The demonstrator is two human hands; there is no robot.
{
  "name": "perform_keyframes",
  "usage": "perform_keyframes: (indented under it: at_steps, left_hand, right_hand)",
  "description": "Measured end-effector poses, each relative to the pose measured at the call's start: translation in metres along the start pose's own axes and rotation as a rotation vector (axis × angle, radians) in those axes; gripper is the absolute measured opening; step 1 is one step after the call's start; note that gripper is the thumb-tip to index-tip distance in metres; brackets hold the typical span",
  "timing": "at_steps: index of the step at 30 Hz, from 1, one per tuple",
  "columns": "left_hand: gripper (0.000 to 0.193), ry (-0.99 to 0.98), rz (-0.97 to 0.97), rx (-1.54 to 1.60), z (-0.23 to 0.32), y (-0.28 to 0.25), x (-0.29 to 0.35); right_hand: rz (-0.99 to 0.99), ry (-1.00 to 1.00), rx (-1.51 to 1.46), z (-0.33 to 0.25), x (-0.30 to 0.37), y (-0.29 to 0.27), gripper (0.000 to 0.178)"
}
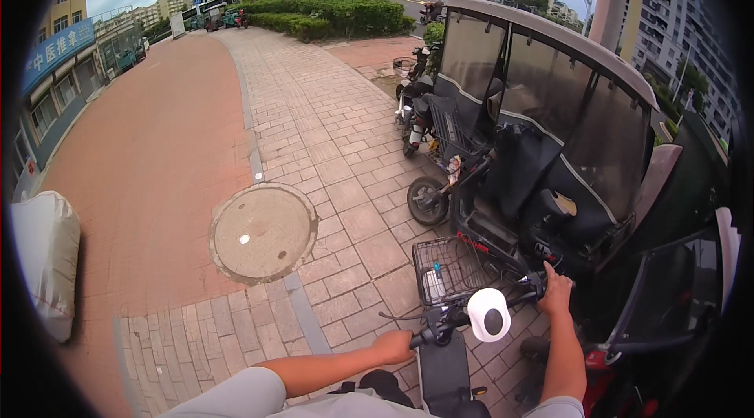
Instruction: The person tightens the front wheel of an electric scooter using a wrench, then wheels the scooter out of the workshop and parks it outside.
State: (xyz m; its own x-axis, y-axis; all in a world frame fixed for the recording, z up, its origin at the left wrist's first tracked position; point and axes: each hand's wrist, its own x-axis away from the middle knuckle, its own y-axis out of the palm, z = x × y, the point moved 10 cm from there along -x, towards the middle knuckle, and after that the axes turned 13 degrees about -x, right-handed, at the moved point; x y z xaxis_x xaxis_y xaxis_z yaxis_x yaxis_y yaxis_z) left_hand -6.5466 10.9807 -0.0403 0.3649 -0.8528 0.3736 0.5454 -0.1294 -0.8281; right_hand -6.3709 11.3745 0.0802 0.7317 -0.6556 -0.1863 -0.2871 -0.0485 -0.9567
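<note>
I sit on a small electric bike [444, 363] with a black wire basket [449, 267] at its front and a round white headlight unit [488, 313]. My left hand [395, 346] is closed around the left handlebar grip. My right hand [556, 290] is closed around the right handlebar grip, close to a parked scooter with a dark rain canopy [550, 104].
Several parked scooters [424, 116] line the right side of the paved walkway. A round manhole cover [263, 232] lies ahead on the left. A white covered object [45, 257] sits at the far left. Hedges [338, 16], shopfronts and tall buildings stand beyond.
</note>
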Motion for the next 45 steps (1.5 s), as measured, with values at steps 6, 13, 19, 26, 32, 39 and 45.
perform_keyframes:
  at_steps: [6,13,19,26,32,39,45]
  left_hand:
    - [0.033,-0.142,0.057,0.023,-0.054,-0.095,-0.118]
    - [0.026,-0.187,0.059,-0.025,-0.125,-0.179,-0.228]
    - [0.016,-0.300,0.042,0.335,-0.205,-0.212,-0.284]
    - [0.010,-0.411,-0.015,0.393,-0.252,-0.275,-0.331]
    - [0.010,-0.413,-0.005,0.337,-0.295,-0.314,-0.362]
    - [0.011,-0.456,-0.027,0.353,-0.324,-0.324,-0.374]
    - [0.014,-0.553,0.052,0.419,-0.343,-0.314,-0.352]
  right_hand:
    - [-0.007,-0.064,-0.080,-0.028,-0.185,0.044,0.094]
    - [0.334,-0.026,-0.401,-0.089,-0.264,0.082,0.081]
    - [0.187,0.640,-0.559,-0.067,-0.060,0.235,0.081]
    - [0.256,1.469,-0.449,-0.060,0.201,0.324,0.076]
    - [0.272,1.697,-1.187,-0.087,0.158,0.422,0.083]
    - [0.236,1.759,-1.479,-0.074,0.071,0.500,0.094]
    - [0.522,1.733,-2.002,-0.098,0.045,0.497,0.092]
